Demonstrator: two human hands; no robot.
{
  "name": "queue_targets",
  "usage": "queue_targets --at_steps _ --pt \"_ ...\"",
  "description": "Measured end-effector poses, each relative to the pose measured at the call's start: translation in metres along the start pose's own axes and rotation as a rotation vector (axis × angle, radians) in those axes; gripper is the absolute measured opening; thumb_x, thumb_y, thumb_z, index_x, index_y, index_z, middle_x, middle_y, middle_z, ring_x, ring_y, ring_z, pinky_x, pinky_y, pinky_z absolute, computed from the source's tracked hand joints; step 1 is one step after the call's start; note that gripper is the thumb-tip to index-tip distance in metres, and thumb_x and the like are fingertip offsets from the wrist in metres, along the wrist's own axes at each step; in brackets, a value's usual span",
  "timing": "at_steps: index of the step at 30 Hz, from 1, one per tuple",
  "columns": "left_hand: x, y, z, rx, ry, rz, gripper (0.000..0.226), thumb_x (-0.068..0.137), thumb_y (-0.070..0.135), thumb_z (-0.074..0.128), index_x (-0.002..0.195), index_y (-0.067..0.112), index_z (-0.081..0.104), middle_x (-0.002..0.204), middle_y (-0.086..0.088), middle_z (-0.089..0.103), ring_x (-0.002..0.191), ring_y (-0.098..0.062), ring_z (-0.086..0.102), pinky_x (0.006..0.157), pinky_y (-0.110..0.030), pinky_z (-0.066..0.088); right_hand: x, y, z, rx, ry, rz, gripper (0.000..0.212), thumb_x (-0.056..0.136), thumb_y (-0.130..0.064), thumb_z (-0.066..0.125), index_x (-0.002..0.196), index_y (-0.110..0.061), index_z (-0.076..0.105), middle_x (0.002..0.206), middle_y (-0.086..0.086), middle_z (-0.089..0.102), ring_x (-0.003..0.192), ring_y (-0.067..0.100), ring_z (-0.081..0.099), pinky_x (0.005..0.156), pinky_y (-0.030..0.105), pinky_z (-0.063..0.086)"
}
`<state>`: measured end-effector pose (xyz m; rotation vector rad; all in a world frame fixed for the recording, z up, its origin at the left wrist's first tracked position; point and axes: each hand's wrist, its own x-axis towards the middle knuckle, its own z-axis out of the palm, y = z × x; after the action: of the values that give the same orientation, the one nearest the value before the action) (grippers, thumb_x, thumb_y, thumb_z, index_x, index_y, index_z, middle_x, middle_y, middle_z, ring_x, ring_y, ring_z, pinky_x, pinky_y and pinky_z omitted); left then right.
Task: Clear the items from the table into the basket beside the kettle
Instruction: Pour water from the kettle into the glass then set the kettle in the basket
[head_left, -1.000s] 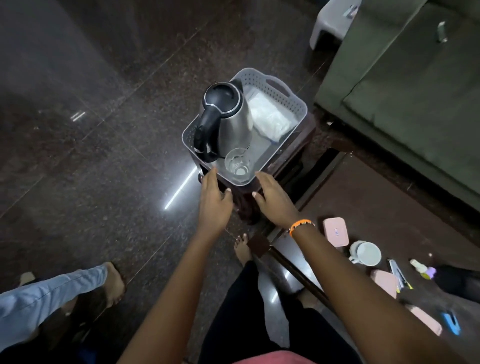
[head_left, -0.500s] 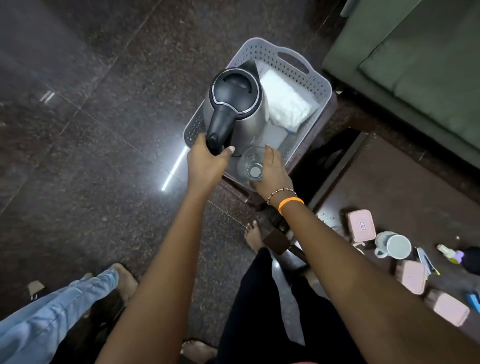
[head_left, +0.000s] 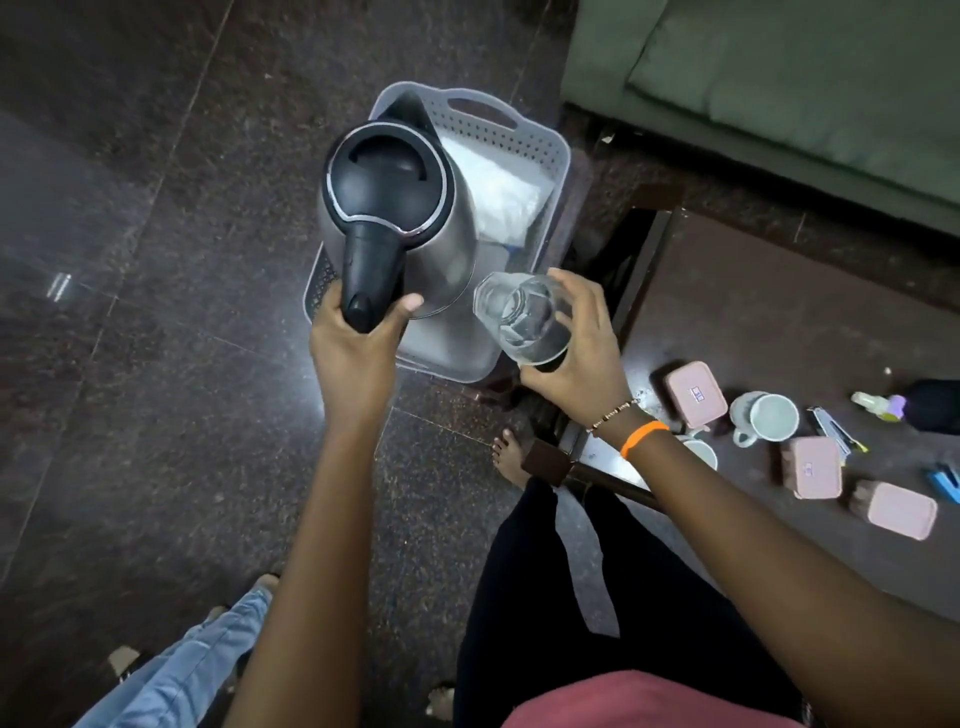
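Both forearms are bare, with no sleeves in view. The right wrist carries an orange band (head_left: 643, 435) and, just beyond it toward the hand, a thin beaded bracelet (head_left: 613, 414) in dark and gold beads. The legs are in black trousers (head_left: 561, 597), the feet bare. A pinkish-red top (head_left: 649, 701) shows at the near edge.

You have pink boxes (head_left: 694, 391) and a white mug (head_left: 769, 419) at right on the table (head_left: 753, 291); the grey basket (head_left: 540, 156) sits upper centre.
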<state>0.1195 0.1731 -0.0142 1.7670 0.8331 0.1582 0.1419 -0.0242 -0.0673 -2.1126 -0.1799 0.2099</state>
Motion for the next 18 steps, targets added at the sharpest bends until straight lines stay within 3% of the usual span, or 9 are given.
queue_targets --at_steps 3,7,9,12,15,18 --pt "-0.030 0.014 0.000 0.030 -0.023 0.049 0.029 0.056 0.044 0.081 0.078 0.035 0.064 0.070 0.008 0.062 0.070 -0.014 0.058 0.075 -0.049 0.058 -0.013 0.008 -0.028 0.024 0.090 0.039 0.087 0.057 -0.010 0.072 0.135 -0.012 0.034 0.131 -0.002 0.037 0.126 0.020 0.046 0.107 0.040 0.044" --pt "-0.075 0.037 0.017 0.229 -0.088 0.136 0.028 0.054 0.053 0.074 0.073 0.041 0.057 0.065 0.010 0.059 0.058 -0.004 0.050 0.058 -0.026 0.047 -0.027 0.041 -0.072 -0.023 0.191 0.093 0.088 0.056 -0.009 0.074 0.135 -0.009 0.035 0.131 0.010 0.041 0.123 0.025 0.048 0.106 0.039 0.044" --pt "-0.092 0.044 0.029 0.285 -0.134 0.146 0.031 0.052 0.057 0.073 0.073 0.041 0.055 0.060 0.011 0.057 0.052 0.000 0.047 0.050 -0.014 0.039 -0.031 0.061 -0.092 -0.070 0.197 0.131 0.088 0.056 -0.011 0.074 0.135 -0.007 0.036 0.131 0.013 0.042 0.122 0.023 0.046 0.109 0.026 0.039" --pt "-0.117 0.046 0.057 0.338 -0.217 0.170 0.033 0.058 0.047 0.079 0.071 0.030 0.054 0.053 0.010 0.053 0.047 0.000 0.043 0.043 -0.011 0.034 -0.037 0.098 -0.123 -0.149 0.198 0.171 0.087 0.055 -0.011 0.076 0.133 -0.003 0.038 0.130 0.017 0.045 0.119 0.014 0.039 0.103 -0.002 0.022" --pt "-0.138 0.042 0.089 0.402 -0.287 0.160 0.031 0.059 0.044 0.080 0.066 0.035 0.051 0.053 0.019 0.058 0.048 0.007 0.049 0.044 -0.006 0.035 -0.041 0.136 -0.150 -0.204 0.183 0.257 0.085 0.055 -0.012 0.077 0.132 -0.003 0.041 0.131 0.015 0.047 0.118 0.014 0.038 0.100 0.009 0.029" --pt "-0.154 0.034 0.116 0.469 -0.321 0.145 0.030 0.056 0.047 0.077 0.064 0.037 0.050 0.052 0.018 0.059 0.058 0.013 0.054 0.048 -0.001 0.036 -0.040 0.171 -0.168 -0.258 0.133 0.365 0.085 0.057 -0.015 0.077 0.132 -0.007 0.040 0.133 0.011 0.046 0.118 0.016 0.040 0.094 0.020 0.036"
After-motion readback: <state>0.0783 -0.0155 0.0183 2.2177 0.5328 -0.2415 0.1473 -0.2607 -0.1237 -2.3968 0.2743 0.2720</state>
